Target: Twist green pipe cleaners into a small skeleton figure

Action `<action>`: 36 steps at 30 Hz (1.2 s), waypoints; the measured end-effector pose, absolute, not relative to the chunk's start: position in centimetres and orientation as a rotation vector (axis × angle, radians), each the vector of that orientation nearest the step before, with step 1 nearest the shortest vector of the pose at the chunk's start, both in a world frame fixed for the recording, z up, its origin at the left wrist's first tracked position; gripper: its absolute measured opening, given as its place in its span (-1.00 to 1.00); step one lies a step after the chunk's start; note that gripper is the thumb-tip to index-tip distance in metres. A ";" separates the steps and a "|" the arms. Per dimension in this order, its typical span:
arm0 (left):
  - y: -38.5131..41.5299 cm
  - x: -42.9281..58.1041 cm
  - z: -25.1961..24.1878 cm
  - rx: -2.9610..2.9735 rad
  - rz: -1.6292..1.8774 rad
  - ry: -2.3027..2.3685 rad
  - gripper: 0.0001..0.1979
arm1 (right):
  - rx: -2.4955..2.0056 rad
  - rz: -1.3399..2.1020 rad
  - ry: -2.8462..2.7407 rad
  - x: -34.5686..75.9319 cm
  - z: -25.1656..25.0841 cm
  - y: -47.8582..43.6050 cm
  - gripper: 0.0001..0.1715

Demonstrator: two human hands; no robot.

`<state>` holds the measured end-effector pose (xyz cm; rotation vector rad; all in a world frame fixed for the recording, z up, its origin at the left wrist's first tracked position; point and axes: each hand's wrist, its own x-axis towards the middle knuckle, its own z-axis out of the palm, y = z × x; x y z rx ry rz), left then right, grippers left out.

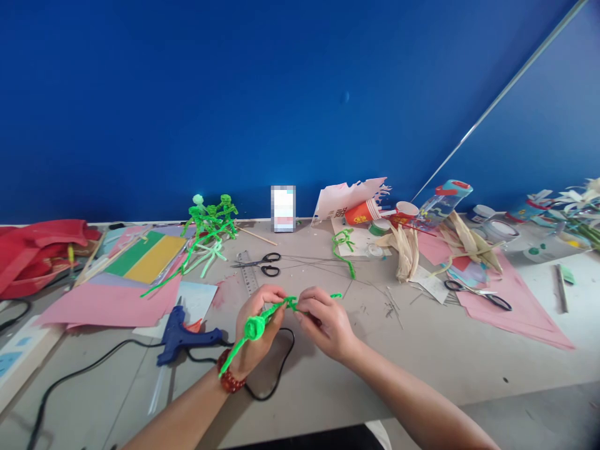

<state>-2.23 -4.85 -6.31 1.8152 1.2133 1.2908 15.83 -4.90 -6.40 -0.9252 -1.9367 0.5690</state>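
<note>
Between my hands, above the table, is a bright green pipe cleaner (254,328) with a coiled ball along its length and a straight tail hanging over my left wrist. My left hand (262,319) is closed on it, pinching with thumb and forefinger just past the coil. Close beside, my right hand (328,319) grips the twisted part, and a short green end sticks out behind its knuckles. The fingertips of both hands nearly meet. A beaded bracelet (230,373) circles my left wrist. Farther back stand several twisted green pipe-cleaner figures (213,215), and a loose curled pipe cleaner (344,247) lies to the right.
A blue glue gun (187,334) with a black cord lies left of my hands. Black-handled scissors (269,264) rest near a ruler (247,272); more scissors (478,294) lie on pink paper (525,309) at right. Paper cups (363,212) and dried husks (405,253) are behind.
</note>
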 end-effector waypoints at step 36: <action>-4.8 -2.2 -7.1 1.548 1.266 1.000 -0.96 | -1.088 1.441 -1.654 15.5 -7.8 -4.3 -0.56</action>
